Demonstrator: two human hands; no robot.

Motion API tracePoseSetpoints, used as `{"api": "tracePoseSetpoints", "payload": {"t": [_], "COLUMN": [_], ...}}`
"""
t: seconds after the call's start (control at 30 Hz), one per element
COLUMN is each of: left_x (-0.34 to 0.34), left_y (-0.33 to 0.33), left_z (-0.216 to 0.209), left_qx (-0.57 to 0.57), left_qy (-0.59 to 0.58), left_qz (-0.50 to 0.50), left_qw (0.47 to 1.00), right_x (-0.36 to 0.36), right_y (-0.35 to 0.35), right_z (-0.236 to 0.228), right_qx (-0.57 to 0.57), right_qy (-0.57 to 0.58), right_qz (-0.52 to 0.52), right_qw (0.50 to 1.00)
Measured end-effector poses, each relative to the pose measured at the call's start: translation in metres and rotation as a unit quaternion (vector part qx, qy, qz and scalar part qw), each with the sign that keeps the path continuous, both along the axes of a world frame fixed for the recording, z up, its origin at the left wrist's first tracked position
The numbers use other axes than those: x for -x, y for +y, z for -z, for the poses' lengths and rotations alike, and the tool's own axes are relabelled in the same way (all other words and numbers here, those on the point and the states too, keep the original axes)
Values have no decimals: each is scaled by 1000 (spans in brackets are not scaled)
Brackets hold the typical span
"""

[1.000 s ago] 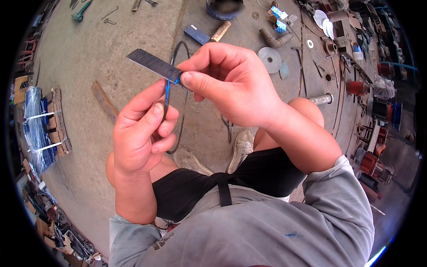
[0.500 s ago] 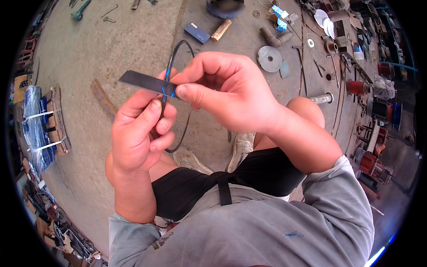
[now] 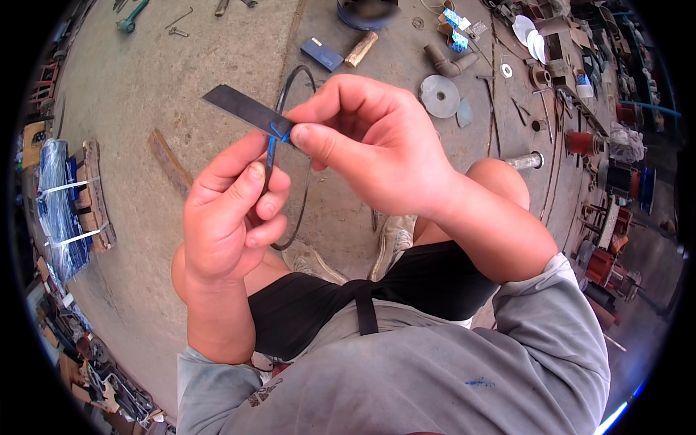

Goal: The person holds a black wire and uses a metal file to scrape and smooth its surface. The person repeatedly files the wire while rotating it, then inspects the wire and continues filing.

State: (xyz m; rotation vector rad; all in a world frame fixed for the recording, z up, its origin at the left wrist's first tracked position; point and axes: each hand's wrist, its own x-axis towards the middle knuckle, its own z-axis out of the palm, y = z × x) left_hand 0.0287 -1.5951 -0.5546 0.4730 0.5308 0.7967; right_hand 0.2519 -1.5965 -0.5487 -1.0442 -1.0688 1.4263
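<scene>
Looped black cable (image 3: 281,93), apparently being stripped.
Held over concrete floor (image 3: 123,239), pinched by left hand (image 3: 228,210), blue inner layer (image 3: 272,147) exposed; flat dark blade (image 3: 246,105), pinched by right hand (image 3: 384,148), laid against it. Light, steady cutting seemingly called for.

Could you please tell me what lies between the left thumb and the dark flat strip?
In the head view, a short, blue-streaked stretch of the black cable shows there, with the left forefinger beside it.
</scene>
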Motion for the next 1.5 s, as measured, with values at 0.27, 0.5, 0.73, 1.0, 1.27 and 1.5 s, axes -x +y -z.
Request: {"api": "tracePoseSetpoints", "payload": {"t": [0.27,0.5,0.73,1.0,1.27,1.5], "left_x": [0,0,1,3,5,5], "left_y": [0,-1,0,-1,-3,-4], "left_z": [0,0,1,2,3,1], "left_qx": [6,10,10,15,11,9], "left_qy": [3,2,-6,-17,-23,-20], "left_qz": [5,-3,0,-3,-1,-2], "left_qw": [1000,1000,1000,1000,1000,1000], "right_x": [1,0,-1,-1,-1,-1], "right_y": [0,0,1,1,-1,0], "right_z": [-1,-1,-1,-2,-6,-9], "right_qx": [1,-3,-3,-5,-7,2], "right_qy": [-11,-1,1,12,15,4], "right_qz": [15,3,-9,-19,-26,-30], "right_qw": [1000,1000,1000,1000,1000,1000]}}
